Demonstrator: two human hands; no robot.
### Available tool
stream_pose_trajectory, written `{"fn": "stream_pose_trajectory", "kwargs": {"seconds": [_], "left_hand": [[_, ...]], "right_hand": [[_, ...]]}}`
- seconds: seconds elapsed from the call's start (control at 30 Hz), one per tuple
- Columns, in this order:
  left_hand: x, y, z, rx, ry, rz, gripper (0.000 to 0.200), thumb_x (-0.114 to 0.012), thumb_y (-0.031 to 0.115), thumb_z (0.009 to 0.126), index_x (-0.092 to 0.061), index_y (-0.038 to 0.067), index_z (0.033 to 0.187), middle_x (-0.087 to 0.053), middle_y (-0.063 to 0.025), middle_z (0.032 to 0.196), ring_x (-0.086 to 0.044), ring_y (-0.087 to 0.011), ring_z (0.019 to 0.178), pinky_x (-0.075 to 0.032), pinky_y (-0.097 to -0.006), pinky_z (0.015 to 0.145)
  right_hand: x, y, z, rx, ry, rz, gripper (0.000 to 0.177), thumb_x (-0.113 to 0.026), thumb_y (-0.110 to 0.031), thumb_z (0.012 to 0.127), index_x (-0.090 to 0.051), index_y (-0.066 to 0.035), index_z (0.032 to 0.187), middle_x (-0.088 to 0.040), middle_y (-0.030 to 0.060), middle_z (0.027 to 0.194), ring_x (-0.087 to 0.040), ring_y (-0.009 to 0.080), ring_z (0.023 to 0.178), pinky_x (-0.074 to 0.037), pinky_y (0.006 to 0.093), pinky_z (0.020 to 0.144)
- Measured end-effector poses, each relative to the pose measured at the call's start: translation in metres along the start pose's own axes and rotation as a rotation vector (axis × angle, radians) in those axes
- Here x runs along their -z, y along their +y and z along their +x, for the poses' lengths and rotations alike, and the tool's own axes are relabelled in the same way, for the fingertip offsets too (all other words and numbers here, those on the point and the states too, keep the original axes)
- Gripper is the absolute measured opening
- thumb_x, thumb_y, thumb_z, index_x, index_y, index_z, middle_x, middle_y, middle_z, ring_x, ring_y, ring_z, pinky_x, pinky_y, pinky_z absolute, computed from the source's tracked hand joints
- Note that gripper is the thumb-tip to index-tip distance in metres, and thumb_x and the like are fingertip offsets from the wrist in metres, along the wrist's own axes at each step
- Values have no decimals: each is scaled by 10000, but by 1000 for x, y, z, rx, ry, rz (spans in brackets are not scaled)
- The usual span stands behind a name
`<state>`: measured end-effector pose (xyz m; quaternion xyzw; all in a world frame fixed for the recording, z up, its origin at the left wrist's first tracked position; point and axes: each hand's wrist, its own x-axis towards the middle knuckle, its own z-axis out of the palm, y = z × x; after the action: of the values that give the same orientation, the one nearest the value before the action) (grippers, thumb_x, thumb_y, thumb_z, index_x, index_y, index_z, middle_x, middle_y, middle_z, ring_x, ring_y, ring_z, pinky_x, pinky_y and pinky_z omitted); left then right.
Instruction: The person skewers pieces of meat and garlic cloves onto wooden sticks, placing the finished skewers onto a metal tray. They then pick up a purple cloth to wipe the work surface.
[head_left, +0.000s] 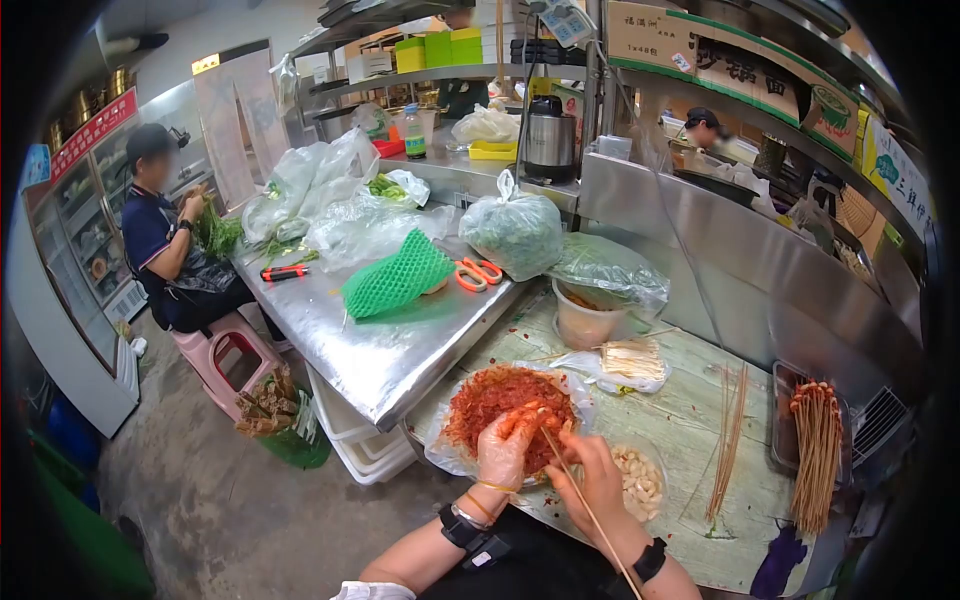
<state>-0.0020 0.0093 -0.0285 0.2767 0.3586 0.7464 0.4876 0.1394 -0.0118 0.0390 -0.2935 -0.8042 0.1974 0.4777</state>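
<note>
In the head view, my left hand (503, 449), in a clear plastic glove smeared red, pinches a small red-coated piece of food at the skewer's tip. My right hand (592, 482) is closed around a long thin wooden skewer (604, 535), which slants down toward my body. Under both hands is a plastic-lined bowl heaped with red-seasoned shredded food (500, 398). Beside my right hand stands a bowl of pale, clove-like pieces (640, 480). Bare skewers (730, 440) lie farther right, near a bundle of skewers with red food on their ends (815, 450).
A steel table (370, 365) at left holds orange-handled scissors (478, 274), green foam netting (400, 275) and plastic bags (320, 195). Behind the bowl are a covered bucket (585, 322) and a pack of short sticks (632, 360). Another person (165, 230) sits at left holding greens.
</note>
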Motion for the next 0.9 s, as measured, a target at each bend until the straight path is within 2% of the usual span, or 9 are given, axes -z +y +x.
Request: {"fn": "stream_pose_trajectory", "kwargs": {"seconds": [0.07,0.17,0.2,0.47,0.63,0.7,0.77,0.87,0.9], "left_hand": [[4,0,4,-11,2,16,215,-564,67,900,-608,-43,1078,-656,-91,1006,-614,-139,887,-496,-246,777],[8,-1,3,-2,-17,59,208,-555,63,904,-592,-53,1073,-646,-104,1009,-618,-165,896,-501,-265,799],[7,-2,4,7,-43,84,203,-543,59,909,-576,-60,1071,-635,-117,1011,-622,-193,907,-508,-286,815],[6,-3,4,-15,-20,52,205,-534,52,912,-570,-68,1074,-634,-125,1009,-622,-196,911,-505,-289,823],[3,2,1,0,0,100,208,-535,62,915,-570,-68,1074,-635,-126,1005,-626,-197,902,-506,-288,816],[0,5,-1,-6,-65,111,203,-531,57,915,-577,-66,1069,-642,-123,1002,-629,-191,895,-507,-288,812],[2,-3,-2,11,-61,148,193,-523,51,915,-587,-55,1063,-649,-113,1000,-627,-175,887,-511,-286,804],[7,-3,2,-58,-61,348,189,-525,47,905,-612,-28,1054,-656,-85,1005,-616,-143,874,-510,-270,784],[12,-5,3,-116,-49,543,192,-541,67,902,-621,-23,1052,-657,-70,1005,-605,-127,890,-498,-261,791]], "right_hand": [[15,-6,1,82,-146,-116,294,-651,-1,751,-587,-48,1034,-592,104,865,-614,263,749,-502,335,641],[31,0,0,138,-289,-64,212,-671,-10,729,-631,-48,934,-594,99,871,-616,263,722,-507,344,620],[33,-1,1,139,-285,-65,212,-671,-10,729,-631,-48,934,-594,99,871,-616,263,722,-507,344,620],[34,4,-7,142,-195,-97,232,-564,47,752,-604,-5,975,-627,151,964,-632,307,807,-521,361,698],[28,4,-11,20,-169,-38,280,-559,44,767,-568,-1,1044,-622,176,966,-629,328,838,-516,379,726],[25,2,-9,-5,-173,-41,282,-557,42,773,-559,1,1052,-619,184,962,-626,335,846,-514,382,736],[17,5,-7,-9,-174,-61,239,-522,18,811,-551,0,1047,-619,182,916,-624,331,814,-497,358,733],[7,20,-11,-65,-140,-9,184,-527,21,810,-581,0,984,-619,171,942,-618,307,840,-489,344,752],[5,25,-13,-55,-131,16,162,-538,22,803,-591,2,954,-618,169,951,-613,300,849,-483,345,767]]}}
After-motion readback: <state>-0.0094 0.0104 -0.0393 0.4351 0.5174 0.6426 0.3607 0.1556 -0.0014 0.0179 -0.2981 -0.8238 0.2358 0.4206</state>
